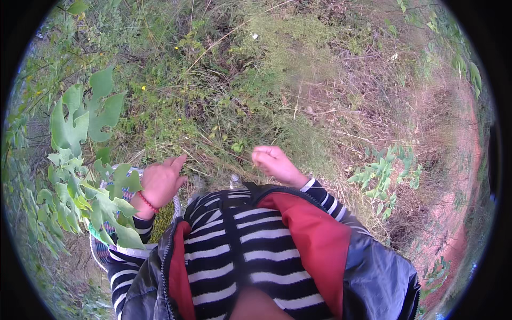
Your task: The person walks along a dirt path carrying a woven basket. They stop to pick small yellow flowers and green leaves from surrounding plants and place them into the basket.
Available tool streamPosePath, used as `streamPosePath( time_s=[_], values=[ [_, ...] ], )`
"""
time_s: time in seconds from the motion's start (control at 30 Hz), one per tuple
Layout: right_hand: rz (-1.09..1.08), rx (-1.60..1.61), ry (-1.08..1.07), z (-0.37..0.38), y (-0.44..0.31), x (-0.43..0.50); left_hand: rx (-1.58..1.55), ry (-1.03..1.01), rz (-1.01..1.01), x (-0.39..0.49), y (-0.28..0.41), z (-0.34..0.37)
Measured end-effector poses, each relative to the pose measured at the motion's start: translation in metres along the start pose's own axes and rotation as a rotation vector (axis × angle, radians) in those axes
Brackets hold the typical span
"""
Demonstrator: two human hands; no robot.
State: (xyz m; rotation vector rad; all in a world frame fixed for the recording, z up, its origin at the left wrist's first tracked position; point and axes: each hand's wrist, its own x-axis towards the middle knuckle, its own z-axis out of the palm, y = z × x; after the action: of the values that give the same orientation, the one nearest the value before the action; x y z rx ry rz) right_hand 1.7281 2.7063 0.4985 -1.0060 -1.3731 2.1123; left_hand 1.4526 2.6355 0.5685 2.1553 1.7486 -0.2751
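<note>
My left hand (162, 180), with a red beaded bracelet (147, 203) at its wrist, is held above the far rim of a woven basket (99, 249). Its fingers are extended and the thumb stands apart, with nothing seen in them. Inside the basket lies a mass of small yellow-green plant pieces (163, 225), partly hidden by my forearm and leaves. To the right, my right hand (276, 163) is raised over the grass with its fingers curled together. Whether something small is pinched in it cannot be made out. A light-green leafy sprig (237, 146) is just left of it.
Large lobed leaves (72, 124) hang close on the left, partly covering the basket. Tangled grass and weeds (224, 92) with a few yellow flowers spread ahead. A leafy seedling (384, 176) grows at right, beside a reddish dirt strip (452, 224).
</note>
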Motion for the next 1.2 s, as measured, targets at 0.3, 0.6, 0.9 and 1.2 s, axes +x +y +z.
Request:
streamPosePath(
  time_s=[0.3,0.6,0.9,1.2],
  values=[
    [-0.484,-0.776,-0.135,0.031,-0.033,-0.015,-0.431,0.403,0.366,0.006,0.091,-0.015],
    [0.109,0.051,-0.373,0.021,-0.041,-0.005,-0.914,0.400,0.164,0.007,0.086,0.009],
    [0.124,0.678,-0.275,0.027,-0.016,0.025,-1.241,0.651,-0.109,-0.001,0.074,0.024],
    [-0.035,0.599,-0.369,0.050,-0.019,0.025,-0.617,0.858,0.003,-0.002,0.078,0.027]
  ],
)
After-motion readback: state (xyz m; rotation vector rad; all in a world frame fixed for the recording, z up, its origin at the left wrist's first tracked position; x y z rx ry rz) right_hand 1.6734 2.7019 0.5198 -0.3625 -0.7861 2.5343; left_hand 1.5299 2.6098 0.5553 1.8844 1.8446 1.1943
